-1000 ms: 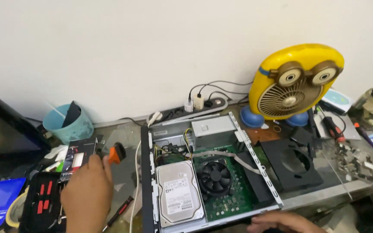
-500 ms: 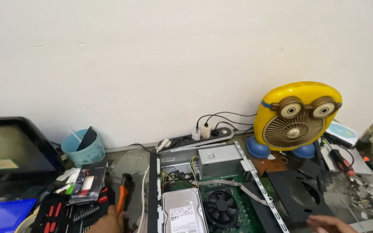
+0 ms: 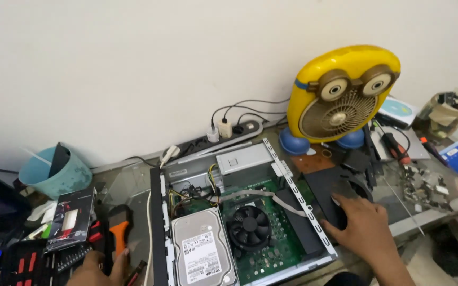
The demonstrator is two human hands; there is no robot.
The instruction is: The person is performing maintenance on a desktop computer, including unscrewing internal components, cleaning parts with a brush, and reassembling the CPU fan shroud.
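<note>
Since a second ago the left hand (image 3: 97, 269) has dropped to grip the orange-handled tool (image 3: 116, 237), while the right hand (image 3: 360, 228) now lies spread flat on the black cover (image 3: 324, 191) beside the open computer case (image 3: 229, 233).

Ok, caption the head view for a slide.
Left hand on orange-handled tool, right hand on black cover beside opened computer.

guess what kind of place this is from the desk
Probably a small computer repair bench: an opened grey metal computer case with green circuit board and silver hard drive exposed, plus a black-and-red screwdriver bit set near the left hand.
</note>
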